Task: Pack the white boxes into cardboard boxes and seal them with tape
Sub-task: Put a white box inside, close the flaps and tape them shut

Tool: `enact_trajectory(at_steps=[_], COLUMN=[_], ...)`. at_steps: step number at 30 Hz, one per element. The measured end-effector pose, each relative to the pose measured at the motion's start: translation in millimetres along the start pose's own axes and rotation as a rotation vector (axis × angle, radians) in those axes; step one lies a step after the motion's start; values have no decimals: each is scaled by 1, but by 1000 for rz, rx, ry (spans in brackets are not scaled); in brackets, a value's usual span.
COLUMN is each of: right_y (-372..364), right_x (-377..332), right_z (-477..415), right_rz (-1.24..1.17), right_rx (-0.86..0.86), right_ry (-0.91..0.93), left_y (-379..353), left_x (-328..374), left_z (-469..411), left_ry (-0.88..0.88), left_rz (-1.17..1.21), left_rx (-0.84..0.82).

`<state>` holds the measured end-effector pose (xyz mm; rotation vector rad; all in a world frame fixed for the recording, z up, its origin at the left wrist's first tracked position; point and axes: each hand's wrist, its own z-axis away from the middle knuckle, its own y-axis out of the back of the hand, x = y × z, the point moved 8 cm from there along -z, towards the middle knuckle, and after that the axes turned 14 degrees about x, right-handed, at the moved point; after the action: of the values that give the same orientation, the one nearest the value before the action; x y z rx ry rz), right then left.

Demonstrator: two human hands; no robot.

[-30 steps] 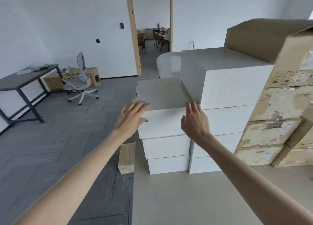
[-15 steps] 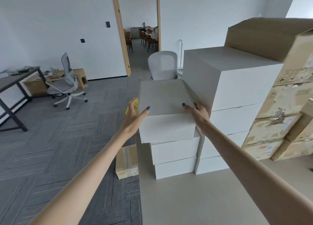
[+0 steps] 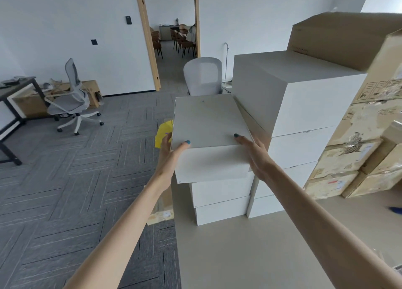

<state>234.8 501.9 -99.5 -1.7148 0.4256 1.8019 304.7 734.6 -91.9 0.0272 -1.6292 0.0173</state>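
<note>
Hands flank the top white box [image 3: 208,123] of a short stack. The left hand [image 3: 168,156] has its grip clamped on the box's left side, thumb over the lid, and the right hand [image 3: 255,156] grips the right side likewise. The box juts out over two lower white boxes [image 3: 221,199] on the desk [image 3: 239,256]. A taller white stack [image 3: 304,114] stands just to the right, with cardboard boxes [image 3: 359,147] beyond it. A yellow object [image 3: 163,132] shows behind the left fingers.
</note>
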Motion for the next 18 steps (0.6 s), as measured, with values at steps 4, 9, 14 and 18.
enact_trajectory(at_steps=[4,9,14,18], right_y=[5,14,42,79], right_x=[-3,-13,-17,-13], right_z=[25,70,127,183], right_rz=[-18,-44,-53,-68], right_rx=[-23,-90,-158,-181], right_ry=[53,127,210,222], left_y=[13,34,52,59], left_x=[4,18,24,26], left_z=[20,64,128,197], left_ry=[-42,-133,-165,-170], left_rz=[24,38,79,90], left_rx=[-19,-22,-11,-9])
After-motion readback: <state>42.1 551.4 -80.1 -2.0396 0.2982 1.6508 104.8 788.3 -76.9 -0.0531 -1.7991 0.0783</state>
